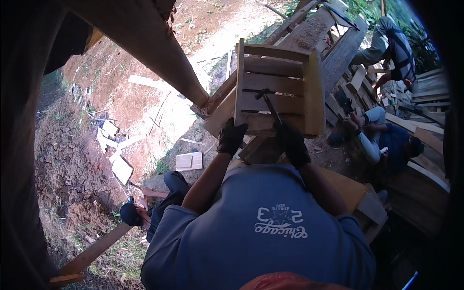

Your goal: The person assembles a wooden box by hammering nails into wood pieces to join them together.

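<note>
A: ok, what writing do you see?
B: biggest thing is the blue shirt (246, 203), lower centre. pale print (280, 223) across it, letters, numerals and a star, upside down in the picture.
A: anything box-like?
B: slatted wooden frame (273, 84), upper centre, yellowish board (316, 92) standing up along its right side.
A: and the hands?
B: both dark-gloved, around mid-picture. left hand (231, 137) is up against the frame's lower left corner, can't tell if it's gripping. right hand (291, 144) is wrapped round a hammer (272, 108).
A: hammer's where?
B: just above centre, head over the slats, can't tell if it's touching.
</note>
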Available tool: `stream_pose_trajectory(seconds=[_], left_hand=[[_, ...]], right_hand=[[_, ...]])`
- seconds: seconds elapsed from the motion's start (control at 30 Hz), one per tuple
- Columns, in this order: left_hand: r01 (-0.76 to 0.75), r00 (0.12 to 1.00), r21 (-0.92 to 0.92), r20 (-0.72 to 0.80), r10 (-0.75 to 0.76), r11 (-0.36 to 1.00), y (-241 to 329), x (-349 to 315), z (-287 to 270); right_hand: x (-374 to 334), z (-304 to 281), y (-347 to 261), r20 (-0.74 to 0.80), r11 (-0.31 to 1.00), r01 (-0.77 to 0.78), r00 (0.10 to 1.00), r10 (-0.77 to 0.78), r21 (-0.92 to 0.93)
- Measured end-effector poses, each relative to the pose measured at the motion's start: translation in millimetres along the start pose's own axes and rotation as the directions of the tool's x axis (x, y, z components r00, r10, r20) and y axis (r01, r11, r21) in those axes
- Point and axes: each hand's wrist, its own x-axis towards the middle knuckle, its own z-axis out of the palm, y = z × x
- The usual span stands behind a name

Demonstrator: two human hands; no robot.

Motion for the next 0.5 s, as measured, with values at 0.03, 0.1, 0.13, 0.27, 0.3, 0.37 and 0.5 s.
stream_pose_trajectory(seconds=[0.03, 0.1, 0.13, 0.27, 0.3, 0.37, 0.5], left_hand=[[0.010, 1.000, -0.003, -0.004, -0.010, 1.000, -5, -5, 7], [0.027, 0.999, -0.009, -0.017, -0.027, 1.000, -8, -19, 10], [0.048, 0.999, -0.057, -0.002, -0.049, 0.997, -5, -25, 8], [0.082, 0.993, -0.131, -0.080, -0.093, 0.988, -14, -43, 19], [0.073, 0.987, -0.118, -0.136, -0.089, 0.990, -20, -42, 27], [0.052, 0.980, -0.134, -0.186, -0.076, 0.990, -28, -40, 37], [0.121, 0.963, -0.098, -0.231, -0.141, 0.988, -37, -40, 54]], right_hand=[[7, 0, -1, 0.020, 0.977, 0.166, 0.986, -0.165, -0.132], [26, -8, -22, 0.074, 0.868, 0.401, 0.915, -0.397, -0.292], [40, -14, -39, 0.114, 0.780, 0.510, 0.855, -0.506, -0.363], [95, -20, -111, 0.414, 0.247, 0.797, 0.518, -0.748, -0.551], [102, -8, -135, 0.512, 0.209, 0.804, 0.530, -0.677, -0.556], [108, 21, -158, 0.648, 0.173, 0.838, 0.516, -0.560, -0.518], [97, 74, -170, 0.766, 0.147, 0.874, 0.477, -0.431, -0.462]])
